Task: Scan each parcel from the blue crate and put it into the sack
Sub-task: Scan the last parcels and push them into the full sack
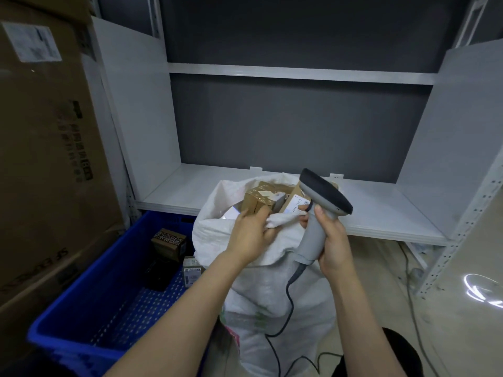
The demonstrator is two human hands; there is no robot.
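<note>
A white woven sack (272, 289) stands on the floor in the middle, its mouth open and stuffed with several brown cardboard parcels (258, 198). My left hand (251, 235) grips the near rim of the sack, bunching the cloth. My right hand (330, 240) holds the handle of a grey barcode scanner (321, 202), whose dark head is above the sack's mouth; its cable hangs down in front of the sack. The blue crate (89, 303) sits on the floor at the left with a few small parcels (168, 242) at its far end.
Big cardboard boxes (46, 148) stand stacked at the left beside the crate. A white metal shelf (381, 210) runs behind the sack. Cables (411, 292) trail over the floor at the right.
</note>
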